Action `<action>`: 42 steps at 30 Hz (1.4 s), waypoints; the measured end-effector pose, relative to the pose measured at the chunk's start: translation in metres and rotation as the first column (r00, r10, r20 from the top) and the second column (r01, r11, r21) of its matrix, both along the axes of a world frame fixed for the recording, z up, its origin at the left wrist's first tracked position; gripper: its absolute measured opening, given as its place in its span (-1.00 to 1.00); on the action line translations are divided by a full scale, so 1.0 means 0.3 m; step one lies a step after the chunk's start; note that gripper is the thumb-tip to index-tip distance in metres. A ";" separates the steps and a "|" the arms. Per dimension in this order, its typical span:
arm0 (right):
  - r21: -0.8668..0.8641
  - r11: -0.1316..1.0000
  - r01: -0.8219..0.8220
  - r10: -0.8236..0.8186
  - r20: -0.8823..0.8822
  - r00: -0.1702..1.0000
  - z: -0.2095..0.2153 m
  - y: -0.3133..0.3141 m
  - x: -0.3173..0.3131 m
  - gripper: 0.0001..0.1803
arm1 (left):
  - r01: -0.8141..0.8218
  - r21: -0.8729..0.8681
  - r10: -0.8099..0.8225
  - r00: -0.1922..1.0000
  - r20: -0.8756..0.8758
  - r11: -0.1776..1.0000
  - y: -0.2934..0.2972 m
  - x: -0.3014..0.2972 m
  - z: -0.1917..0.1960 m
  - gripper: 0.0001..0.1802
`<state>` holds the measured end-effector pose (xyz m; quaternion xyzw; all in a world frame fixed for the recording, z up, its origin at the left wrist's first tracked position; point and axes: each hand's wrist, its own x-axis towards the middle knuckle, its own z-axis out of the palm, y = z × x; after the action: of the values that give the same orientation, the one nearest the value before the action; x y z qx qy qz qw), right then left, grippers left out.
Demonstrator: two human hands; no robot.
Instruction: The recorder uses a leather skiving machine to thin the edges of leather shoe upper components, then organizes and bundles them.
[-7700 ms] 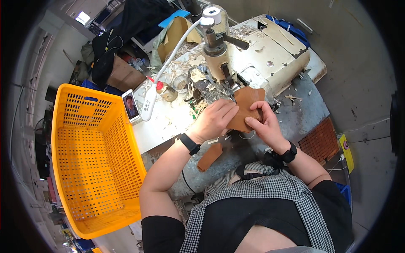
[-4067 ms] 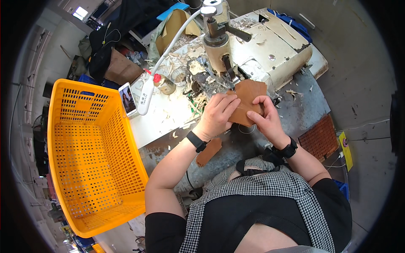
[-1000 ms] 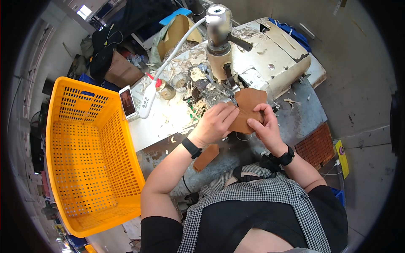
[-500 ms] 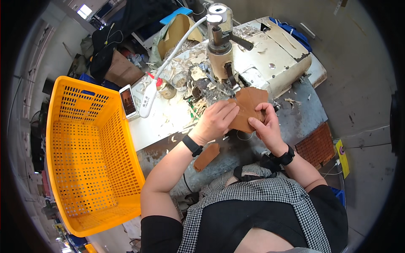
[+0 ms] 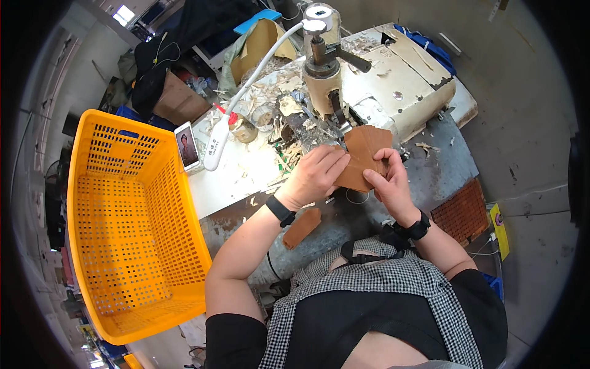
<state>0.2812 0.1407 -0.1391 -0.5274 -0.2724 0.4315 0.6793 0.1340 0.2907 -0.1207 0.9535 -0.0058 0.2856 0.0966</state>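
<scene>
A brown leather piece (image 5: 367,147) lies at the working end of a cream skiving machine (image 5: 322,92), below its upright head. My left hand (image 5: 319,173) presses its fingers together on the left edge of the leather, near the presser foot. On the other side my right hand (image 5: 392,183) pinches the leather's right edge between thumb and fingers. What lies under the leather at the blade is hidden. A smaller brown leather piece (image 5: 302,229) rests on the metal table top, just beyond my left wristband.
Left of me stands an orange plastic basket (image 5: 132,178). Leather scraps (image 5: 246,169) litter the white table top. A white lamp (image 5: 216,147) on a curved neck, a phone (image 5: 187,146) and a red-topped jar (image 5: 246,131) stand there. At the right lies a reddish-brown grid mat (image 5: 460,212).
Both hands keep their hold, and the leather has hardly shifted. The picture on the phone screen is different.
</scene>
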 end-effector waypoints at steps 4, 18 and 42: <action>-0.001 1.000 0.000 0.000 0.009 1.000 0.001 0.002 0.001 -0.60 | -0.012 0.015 0.012 1.000 0.000 1.000 0.002 0.001 -0.011 -0.28; -0.022 1.000 0.004 -0.004 0.007 1.000 0.003 -0.001 -0.001 -0.61 | -0.043 -0.001 0.043 0.999 0.003 0.999 -0.004 0.006 -0.022 -0.31; -0.035 0.999 0.001 0.000 0.018 1.000 -0.004 -0.003 0.002 -0.61 | -0.079 -0.038 0.081 0.995 0.050 0.996 -0.023 0.004 -0.039 -0.35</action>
<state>0.2818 0.1399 -0.1404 -0.5433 -0.2705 0.4314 0.6675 0.1353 0.2838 -0.1324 0.9434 0.0350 0.3135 0.1019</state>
